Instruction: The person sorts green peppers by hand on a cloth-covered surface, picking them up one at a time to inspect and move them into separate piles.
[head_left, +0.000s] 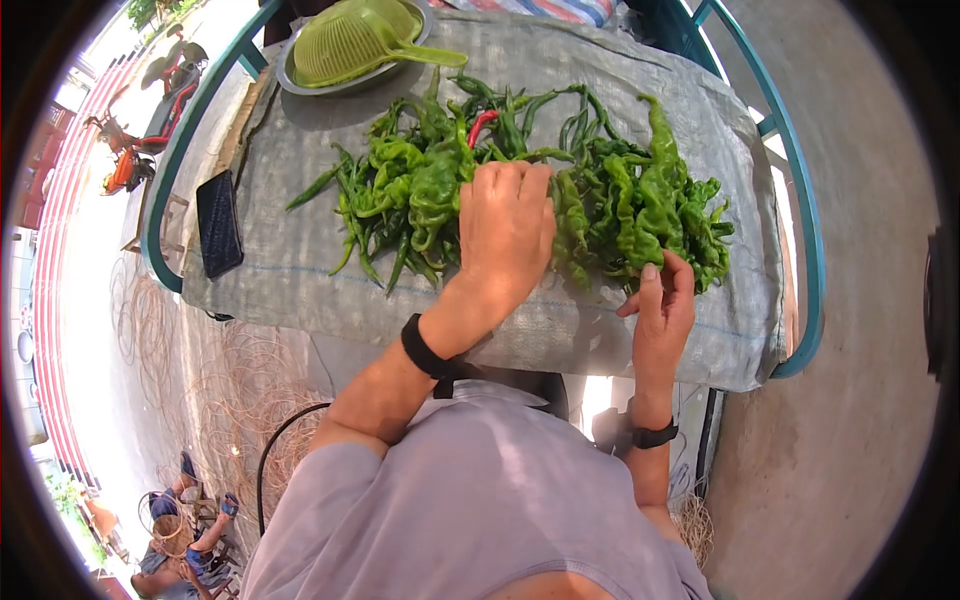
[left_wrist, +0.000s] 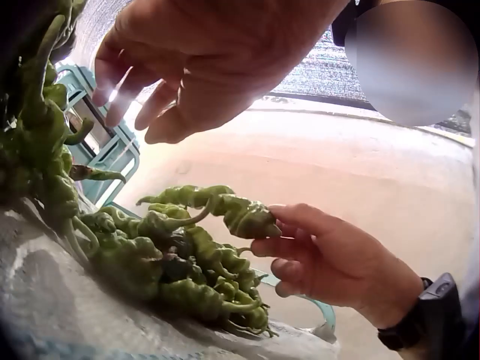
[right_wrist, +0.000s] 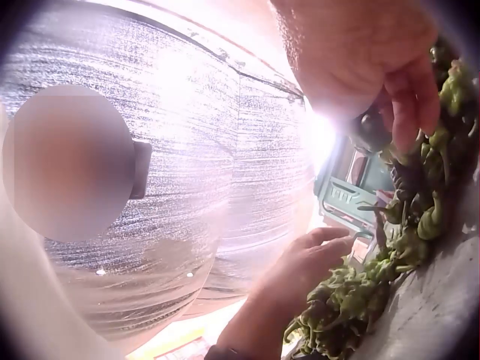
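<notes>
In the head view my right hand pinches the near end of a long, wrinkled green pepper between thumb and fingers. That pepper lies along the top of the right heap of green peppers. The left wrist view shows the pinched pepper from the side, its end at the right fingertips. My left hand is over the middle, beside the left heap of peppers. Its fingers hang loosely bent in the left wrist view, with nothing seen between them. One red pepper shows just beyond it.
The peppers lie on a grey woven sheet within a teal metal frame. A green strainer sits upside down in a metal basin at the far left. A black phone lies near the left edge. Someone sits at lower left.
</notes>
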